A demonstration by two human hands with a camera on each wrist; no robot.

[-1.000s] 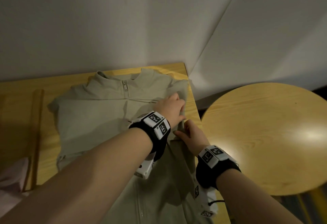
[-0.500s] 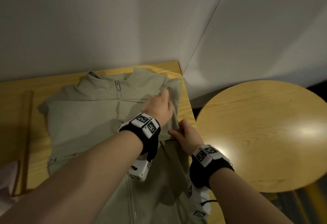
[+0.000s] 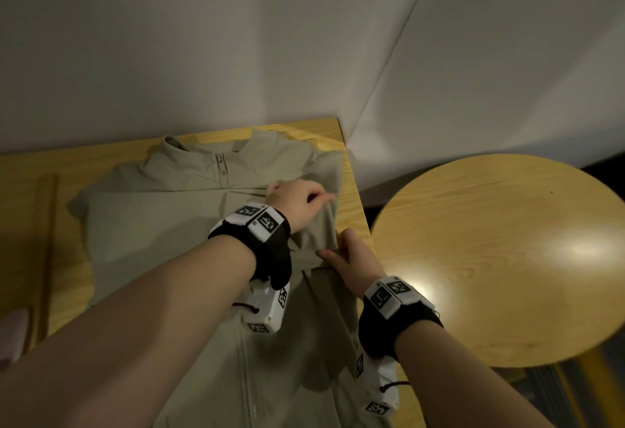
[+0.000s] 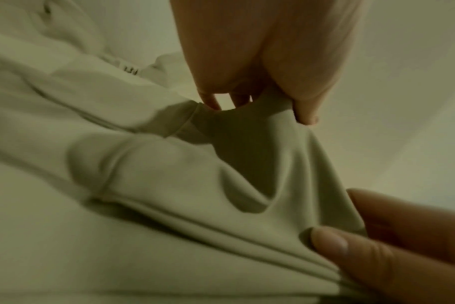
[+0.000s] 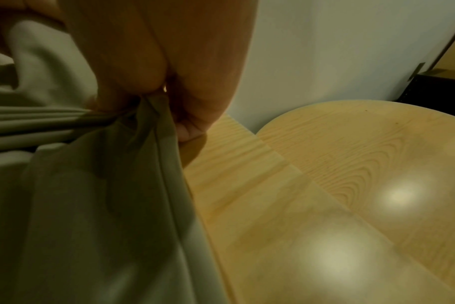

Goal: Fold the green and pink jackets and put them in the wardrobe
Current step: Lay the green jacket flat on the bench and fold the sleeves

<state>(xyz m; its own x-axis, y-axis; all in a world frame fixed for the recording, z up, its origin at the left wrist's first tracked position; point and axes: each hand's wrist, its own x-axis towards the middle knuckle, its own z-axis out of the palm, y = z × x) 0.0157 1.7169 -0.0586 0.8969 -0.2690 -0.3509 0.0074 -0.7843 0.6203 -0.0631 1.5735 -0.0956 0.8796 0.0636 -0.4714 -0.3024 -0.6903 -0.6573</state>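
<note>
Head view: we have the green jacket (image 3: 162, 224) spread front-up on the wooden counter (image 3: 30, 170), collar toward the wall, zip closed. Our left hand (image 3: 297, 199) pinches the folded sleeve fabric near the jacket's right shoulder; our right hand (image 3: 351, 260) pinches the same fold lower down, at the counter's right edge. A strip of pink cloth (image 3: 13, 333), presumably the pink jacket, shows at the far left edge. A round wooden table (image 3: 507, 258) stands just beside the counter. Left wrist view: our left hand (image 4: 260, 67) grasps a raised peak of the green jacket (image 4: 169, 185) between thumb and fingertips; the right hand's fingers (image 4: 390, 257) clamp the layered edge below. Right wrist view: our right hand (image 5: 164, 82) grips gathered folds of the jacket (image 5: 91, 205). We judge the step in hand to be the sleeve and side fold of the first jacket. The next move calls for laying this fold flat and square, then folding the hem toward the collar
</note>
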